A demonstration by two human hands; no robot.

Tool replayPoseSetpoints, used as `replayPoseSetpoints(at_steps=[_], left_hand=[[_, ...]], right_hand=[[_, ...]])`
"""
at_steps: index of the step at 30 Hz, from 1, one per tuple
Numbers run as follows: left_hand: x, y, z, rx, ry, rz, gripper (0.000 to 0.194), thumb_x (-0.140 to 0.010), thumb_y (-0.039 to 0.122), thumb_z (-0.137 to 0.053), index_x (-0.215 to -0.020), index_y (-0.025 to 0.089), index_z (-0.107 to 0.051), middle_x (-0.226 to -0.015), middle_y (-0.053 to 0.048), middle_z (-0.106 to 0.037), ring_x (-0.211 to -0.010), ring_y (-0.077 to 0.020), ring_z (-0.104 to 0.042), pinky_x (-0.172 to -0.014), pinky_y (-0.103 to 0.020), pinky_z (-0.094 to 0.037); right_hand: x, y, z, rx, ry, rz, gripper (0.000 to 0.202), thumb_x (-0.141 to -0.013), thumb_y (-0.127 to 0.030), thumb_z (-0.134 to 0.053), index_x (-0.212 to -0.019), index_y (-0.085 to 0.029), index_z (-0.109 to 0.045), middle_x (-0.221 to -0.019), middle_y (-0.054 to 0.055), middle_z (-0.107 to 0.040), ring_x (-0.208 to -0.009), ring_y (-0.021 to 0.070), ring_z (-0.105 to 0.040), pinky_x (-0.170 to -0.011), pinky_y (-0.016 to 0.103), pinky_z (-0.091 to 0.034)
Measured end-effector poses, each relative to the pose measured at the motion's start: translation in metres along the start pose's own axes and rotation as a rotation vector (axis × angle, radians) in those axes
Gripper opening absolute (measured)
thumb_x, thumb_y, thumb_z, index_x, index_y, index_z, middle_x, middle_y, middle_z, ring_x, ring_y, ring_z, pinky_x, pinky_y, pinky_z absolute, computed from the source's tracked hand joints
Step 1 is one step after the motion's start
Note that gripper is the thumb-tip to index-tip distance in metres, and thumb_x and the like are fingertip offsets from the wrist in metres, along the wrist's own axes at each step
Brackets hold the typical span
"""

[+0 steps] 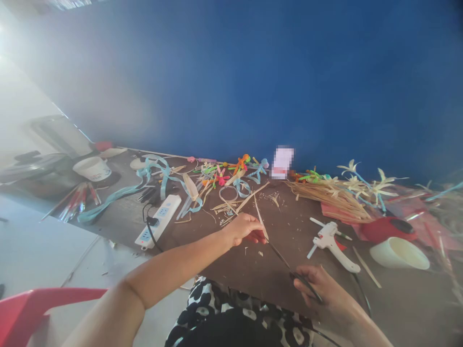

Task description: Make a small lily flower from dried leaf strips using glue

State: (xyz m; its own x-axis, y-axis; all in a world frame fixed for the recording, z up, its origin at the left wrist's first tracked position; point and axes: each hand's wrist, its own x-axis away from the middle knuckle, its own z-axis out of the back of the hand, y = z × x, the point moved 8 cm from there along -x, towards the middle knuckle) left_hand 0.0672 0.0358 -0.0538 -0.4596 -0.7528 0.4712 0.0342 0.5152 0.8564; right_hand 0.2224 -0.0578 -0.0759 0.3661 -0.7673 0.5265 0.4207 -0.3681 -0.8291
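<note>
My left hand [249,230] is closed, its fingers pinching a pale dried strip [261,219] that points up and away over the table. From these fingers a thin dark rod [280,256] runs down to the right. My right hand [314,284] is wrapped round the lower, thicker end of that rod. Its upper tip meets the strip at my left fingertips; the exact contact is too small to tell. Small pale scraps [261,253] lie on the brown table [231,265] just below my left hand.
A white glue gun [331,241] lies right of my hands, beside a tipped cream cup [400,253]. Straw bundles [333,195] and colourful flowers [220,176] line the back. On the left are a power strip [159,221], blue ribbon [115,193] and a white tub [92,168].
</note>
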Motion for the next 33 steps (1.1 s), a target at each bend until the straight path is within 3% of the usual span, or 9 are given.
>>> replayPoseSetpoints(at_steps=[6,17,25,33], left_hand=[[-0.0008,-0.0008,0.0004,0.015,0.012,-0.005,0.013,-0.065,0.023,-0.055,-0.060,0.011,-0.055,-0.057,-0.003,-0.062,-0.057,-0.0157,-0.062,-0.047,-0.021,-0.041],[0.0006,-0.0018,-0.0007,0.015,0.011,0.021,0.013,-0.065,0.024,-0.056,-0.061,0.011,-0.055,-0.056,-0.002,-0.062,-0.055,-0.0142,-0.061,-0.048,-0.021,-0.041],[0.0000,-0.0025,-0.0013,0.010,0.016,0.033,0.011,-0.064,0.023,-0.056,-0.061,0.012,-0.056,-0.056,-0.003,-0.063,-0.054,-0.0144,-0.061,-0.048,-0.022,-0.041],[-0.0035,-0.0025,0.0013,-0.009,0.002,0.014,0.017,-0.063,0.029,-0.057,-0.063,0.012,-0.056,-0.061,-0.005,-0.065,-0.060,-0.0155,-0.062,-0.050,-0.022,-0.042]], right_hand=[[0.0012,-0.0068,0.0017,0.002,0.026,-0.016,0.037,-0.061,-0.054,-0.055,-0.056,-0.019,-0.041,-0.039,-0.007,-0.043,-0.038,0.0070,-0.037,-0.039,0.019,-0.024],[-0.0027,-0.0016,0.0008,0.006,-0.008,0.004,0.036,-0.064,-0.049,-0.056,-0.058,-0.019,-0.037,-0.039,-0.009,-0.037,-0.036,0.0052,-0.033,-0.038,0.018,-0.019],[-0.0011,-0.0072,0.0035,0.040,0.023,0.002,0.042,-0.061,-0.056,-0.054,-0.054,-0.020,-0.035,-0.042,-0.009,-0.030,-0.036,0.0054,-0.032,-0.036,0.019,-0.020],[-0.0023,-0.0032,0.0018,0.154,-0.032,0.030,0.036,-0.060,-0.046,-0.061,-0.055,-0.018,-0.039,-0.043,-0.009,-0.034,-0.039,0.0049,-0.031,-0.037,0.018,-0.020]])
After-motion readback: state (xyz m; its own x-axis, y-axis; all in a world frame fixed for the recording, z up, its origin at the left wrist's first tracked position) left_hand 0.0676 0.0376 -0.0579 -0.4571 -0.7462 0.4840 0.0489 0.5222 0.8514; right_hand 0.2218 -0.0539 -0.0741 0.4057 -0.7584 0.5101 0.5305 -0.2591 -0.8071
